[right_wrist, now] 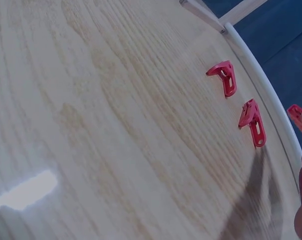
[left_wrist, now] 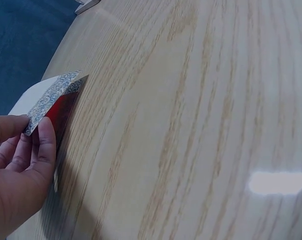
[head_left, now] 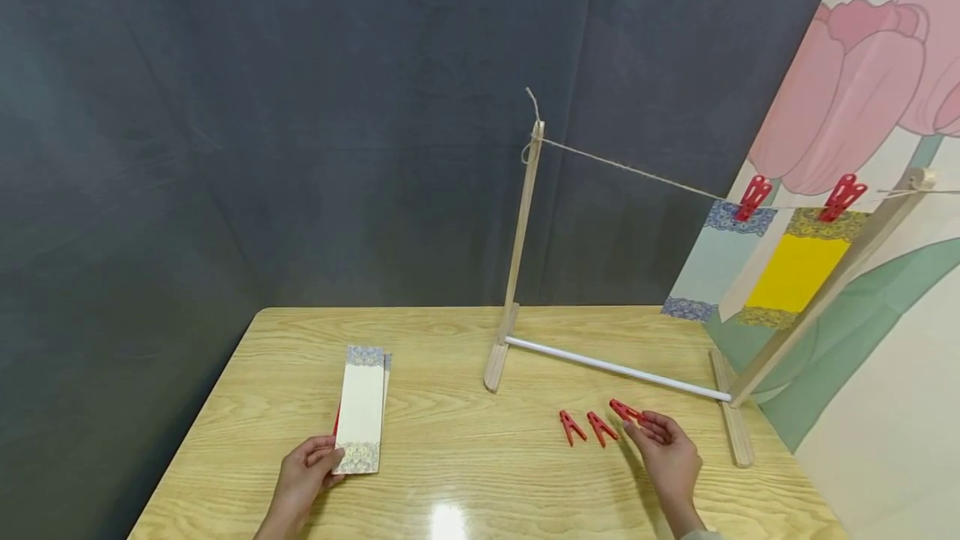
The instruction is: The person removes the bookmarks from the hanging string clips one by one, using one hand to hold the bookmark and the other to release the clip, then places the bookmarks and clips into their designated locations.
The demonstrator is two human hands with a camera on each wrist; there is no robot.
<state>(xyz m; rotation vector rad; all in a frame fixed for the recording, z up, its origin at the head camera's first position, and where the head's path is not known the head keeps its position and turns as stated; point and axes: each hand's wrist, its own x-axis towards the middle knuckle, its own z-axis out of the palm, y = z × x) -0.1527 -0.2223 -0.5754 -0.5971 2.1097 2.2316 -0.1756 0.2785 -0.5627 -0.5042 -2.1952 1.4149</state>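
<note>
My left hand [head_left: 300,473] pinches the near end of the top cream paper strip with blue patterned ends [head_left: 362,408], thumb on the patterned border and fingers under it, lifting that corner off the small stack of strips, where a red strip [left_wrist: 61,111] shows beneath. The stack lies on the left part of the light wooden table [head_left: 465,473]. My right hand [head_left: 667,457] is over at the right, its fingertips closed on the rightmost red plastic clothespin [head_left: 626,412]; two more red clothespins [head_left: 587,427] lie on the table just to its left. Behind them stands a wooden frame with a white crossbar [head_left: 615,368], and a twine line [head_left: 630,169] stretched between its posts carries a pale blue strip [head_left: 712,261] and a yellow strip [head_left: 797,272], each clipped by a red pin.
</note>
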